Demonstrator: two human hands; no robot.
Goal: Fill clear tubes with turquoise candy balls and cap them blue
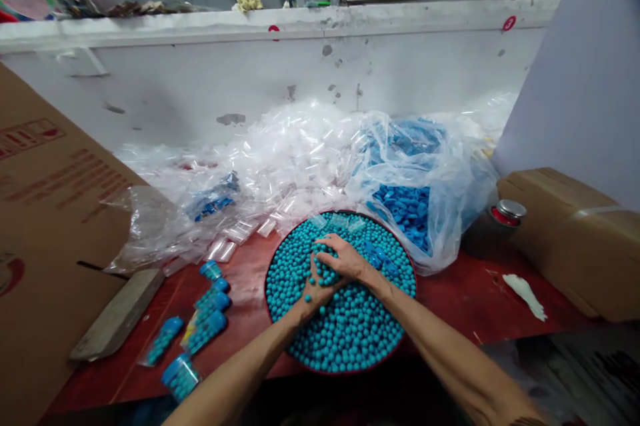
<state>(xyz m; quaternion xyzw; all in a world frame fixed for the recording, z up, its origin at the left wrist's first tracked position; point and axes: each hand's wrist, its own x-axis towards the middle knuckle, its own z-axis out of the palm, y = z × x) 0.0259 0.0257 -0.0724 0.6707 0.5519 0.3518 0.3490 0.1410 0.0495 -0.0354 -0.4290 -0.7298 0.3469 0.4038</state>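
A round tub (267,293) with a dark red rim is full of small teal balls (345,343). My left hand (320,287) is low in the balls, palm up, with several of them on it. Over it curves my right hand (343,258), its fingers bent around teal balls between the two hands. Some balls look in mid-air just below my left hand. Blue plastic pieces (381,259) lie on the balls at the tub's right, and clear plastic pieces (340,220) at its far edge.
Filled small containers (205,329) with blue caps stand or lie left of the tub on the red table (245,313). Behind are piled clear containers (300,146) and a bag of blue pieces (407,213). Cardboard boxes (575,239) flank the table; a grey block (120,313) lies left.
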